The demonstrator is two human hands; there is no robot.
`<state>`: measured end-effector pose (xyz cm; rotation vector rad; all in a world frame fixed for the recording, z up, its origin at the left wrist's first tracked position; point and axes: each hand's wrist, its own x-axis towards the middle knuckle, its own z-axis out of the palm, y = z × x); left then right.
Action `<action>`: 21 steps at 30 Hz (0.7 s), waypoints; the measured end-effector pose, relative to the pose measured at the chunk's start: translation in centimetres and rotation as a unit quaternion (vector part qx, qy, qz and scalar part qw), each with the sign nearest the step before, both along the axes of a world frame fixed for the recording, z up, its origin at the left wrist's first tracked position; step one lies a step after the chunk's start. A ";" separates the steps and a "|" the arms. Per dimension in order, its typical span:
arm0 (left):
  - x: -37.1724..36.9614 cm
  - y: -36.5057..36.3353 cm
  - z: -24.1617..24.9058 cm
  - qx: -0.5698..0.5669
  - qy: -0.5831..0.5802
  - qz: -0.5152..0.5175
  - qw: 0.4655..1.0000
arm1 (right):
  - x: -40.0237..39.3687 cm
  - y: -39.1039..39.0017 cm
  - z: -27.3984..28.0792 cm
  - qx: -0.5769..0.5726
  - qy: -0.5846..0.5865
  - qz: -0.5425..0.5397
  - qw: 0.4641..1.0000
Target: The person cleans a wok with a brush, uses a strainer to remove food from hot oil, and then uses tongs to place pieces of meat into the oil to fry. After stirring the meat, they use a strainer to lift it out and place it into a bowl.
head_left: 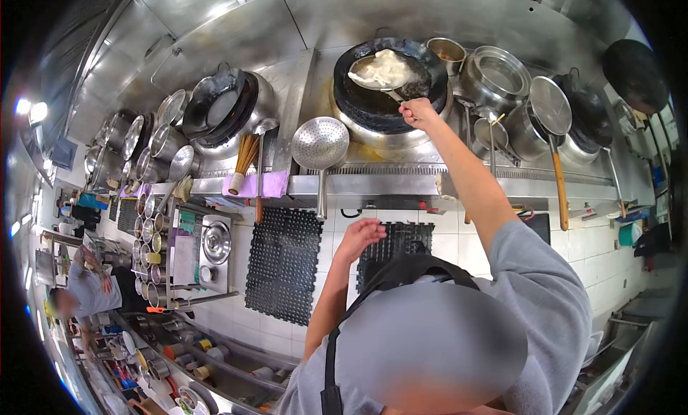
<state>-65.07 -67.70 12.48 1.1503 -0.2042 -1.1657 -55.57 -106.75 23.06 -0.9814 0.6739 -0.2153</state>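
Note:
My right hand [418, 113] is closed on the handle of a round strainer [364, 76] over a large black wok [358, 105]. White, pale food [387, 69] lies in the strainer, and dark liquid shows in the wok beside it. My left hand [363, 236] hangs in front of the stove edge, away from the wok, with its fingers loosely curled; whether they hold anything is too small to tell. Left of the wok, a perforated ladle [320, 143] rests on the counter.
A bamboo brush [245, 160] and a second wok [215, 108] stand left. At right are a steel pot [498, 74], a mesh strainer [550, 107] and a pot of brown contents [446, 51]. Another person [100, 282] stands far left. Black mats [283, 261] cover the floor.

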 end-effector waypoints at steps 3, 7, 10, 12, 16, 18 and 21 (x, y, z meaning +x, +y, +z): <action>2.0 -6.9 4.2 -0.068 0.009 -0.024 0.997 | -0.3 -1.5 -0.8 0.028 -0.026 0.016 0.999; 5.7 -18.1 7.6 -0.153 0.137 -0.002 0.979 | -3.9 -2.0 1.8 -0.079 -0.019 0.128 0.989; 8.2 -24.7 8.7 -0.232 0.262 0.080 0.933 | -8.9 -3.2 3.0 -0.243 -0.020 0.159 0.957; 10.5 -27.5 8.7 -0.206 0.338 0.122 0.910 | -13.7 -4.2 4.1 -0.370 -0.035 0.119 0.921; 15.8 -30.3 5.3 -0.157 0.354 0.085 0.918 | -23.4 -8.2 2.6 -0.444 0.045 0.142 0.884; 15.8 -30.9 7.1 -0.086 0.278 0.109 0.950 | -26.7 -10.7 0.1 -0.527 0.115 0.090 0.838; 15.5 -29.3 9.2 -0.047 0.204 0.122 0.970 | -29.4 -15.5 -3.0 -0.640 0.218 -0.005 0.737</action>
